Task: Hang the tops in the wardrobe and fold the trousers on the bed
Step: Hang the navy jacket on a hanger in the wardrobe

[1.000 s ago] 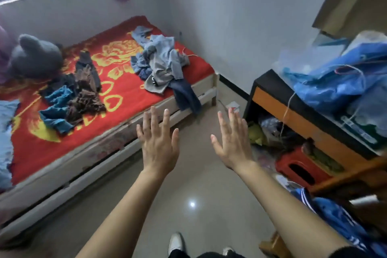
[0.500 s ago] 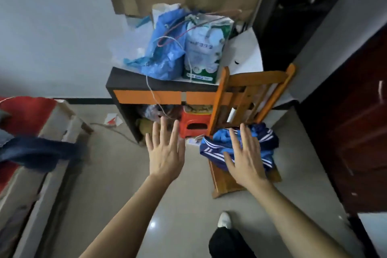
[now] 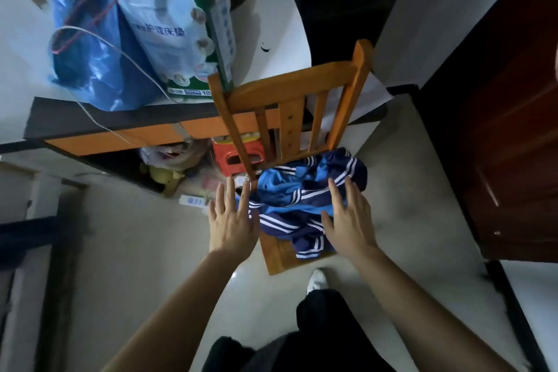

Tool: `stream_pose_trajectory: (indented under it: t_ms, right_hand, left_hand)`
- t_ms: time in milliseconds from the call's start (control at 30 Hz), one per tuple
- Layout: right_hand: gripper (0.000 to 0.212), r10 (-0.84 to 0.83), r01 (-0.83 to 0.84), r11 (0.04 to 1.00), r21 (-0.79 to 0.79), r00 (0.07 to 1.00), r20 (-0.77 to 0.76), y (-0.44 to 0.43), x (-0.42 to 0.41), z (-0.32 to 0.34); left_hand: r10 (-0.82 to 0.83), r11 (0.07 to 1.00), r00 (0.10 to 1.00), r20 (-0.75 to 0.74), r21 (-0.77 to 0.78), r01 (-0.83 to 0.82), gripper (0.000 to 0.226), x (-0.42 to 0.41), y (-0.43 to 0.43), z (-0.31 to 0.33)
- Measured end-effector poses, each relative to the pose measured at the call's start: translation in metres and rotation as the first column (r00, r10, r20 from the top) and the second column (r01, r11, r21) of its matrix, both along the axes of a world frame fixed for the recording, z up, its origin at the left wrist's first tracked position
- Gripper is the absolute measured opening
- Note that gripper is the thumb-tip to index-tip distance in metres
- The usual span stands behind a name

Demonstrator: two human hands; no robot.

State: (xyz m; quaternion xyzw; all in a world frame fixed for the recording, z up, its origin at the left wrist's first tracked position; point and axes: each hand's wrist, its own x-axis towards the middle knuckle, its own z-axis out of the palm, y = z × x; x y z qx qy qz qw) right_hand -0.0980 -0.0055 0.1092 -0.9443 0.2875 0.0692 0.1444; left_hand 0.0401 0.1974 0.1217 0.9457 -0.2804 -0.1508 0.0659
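Centre frame, crumpled blue white-striped garment on wooden chair; right hand nearer, left hand beside, both splayed empty.

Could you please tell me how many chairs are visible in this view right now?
1. The wooden chair stands on the floor against the orange-edged desk, with a blue striped garment heaped on its seat. Others may lie outside the frame.
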Motion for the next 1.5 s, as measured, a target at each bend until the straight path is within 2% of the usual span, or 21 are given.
stream_pose_trajectory:
  t_ms: [167,333,533,633,733,833,867,933,1000,1067,1167,1233,1300,1400,1500]
  right_hand:
    - [0.075,0.027,-0.022,0.99,0.137,0.999,-0.038,-0.032,0.027,-0.058]
    - [0.074,-0.029,0.053,0.942,0.332,0.997,-0.076,-0.02,0.057,-0.135]
    - [0.07,-0.073,0.143,0.842,0.52,0.986,-0.152,0.025,0.076,-0.218]
    - [0.054,-0.271,0.287,0.782,0.553,0.956,-0.114,0.042,0.081,-0.242]
    - [0.031,-0.513,0.444,0.706,0.553,0.858,-0.034,0.05,0.087,-0.248]
    - [0.012,-0.716,0.597,0.576,0.559,0.699,-0.009,0.05,0.095,-0.237]
    - [0.02,-0.766,0.628,0.5,0.596,0.641,-0.032,0.05,0.099,-0.227]
    - [0.051,-0.846,0.634,0.337,0.696,0.528,-0.07,0.048,0.107,-0.2]
    - [0.069,-0.9,0.632,0.245,0.736,0.429,-0.069,0.041,0.114,-0.168]
    - [0.063,-0.93,0.655,0.195,0.73,0.36,-0.074,0.03,0.121,-0.131]
    - [0.034,-0.96,0.657,0.12,0.744,0.267,-0.081,0.013,0.126,-0.072]
    - [0.028,-0.963,0.571,0.143,0.809,0.269,-0.019,0.007,0.131,-0.031]
    - [0.029,-0.948,0.487,0.231,0.842,0.307,0.083,0.0,0.138,0.013]
    - [0.022,-0.844,0.357,0.475,0.804,0.442,0.303,-0.011,0.14,0.081]
    - [0.021,-0.634,0.15,0.682,0.716,0.61,0.476,-0.016,0.136,0.15]
  left_hand:
    - [0.063,0.996,0.995,-0.083,0.068,-0.058,0.073,0.008,-0.03,-0.052]
    - [0.095,0.979,0.979,-0.18,0.194,-0.059,0.075,0.031,-0.028,-0.135]
    - [-0.009,0.932,0.978,-0.21,0.352,0.084,0.086,0.057,-0.028,-0.224]
    - [-0.059,0.915,0.974,-0.219,0.377,0.141,0.067,0.068,-0.024,-0.25]
    - [-0.186,0.9,0.964,-0.191,0.361,0.246,0.029,0.071,-0.009,-0.257]
    - [-0.193,0.932,0.965,-0.179,0.274,0.237,0.024,0.065,0.008,-0.242]
    - [-0.206,0.934,0.964,-0.17,0.259,0.245,0.027,0.062,0.013,-0.235]
    - [-0.268,0.924,0.947,-0.175,0.23,0.304,0.033,0.059,0.022,-0.217]
    - [-0.334,0.904,0.922,-0.195,0.213,0.372,0.038,0.06,0.027,-0.195]
    - [-0.343,0.906,0.92,-0.189,0.191,0.377,0.037,0.065,0.025,-0.166]
    - [-0.292,0.952,0.944,-0.153,0.052,0.303,0.028,0.078,0.008,-0.114]
    - [-0.266,0.964,0.954,-0.137,-0.055,0.261,0.029,0.091,-0.005,-0.076]
    - [-0.289,0.952,0.949,-0.128,-0.141,0.271,0.033,0.101,-0.015,-0.037]
    - [-0.374,0.911,0.912,-0.165,-0.25,0.328,0.039,0.107,-0.024,0.024]
    - [-0.417,0.858,0.884,-0.213,-0.414,0.305,0.037,0.108,-0.024,0.078]
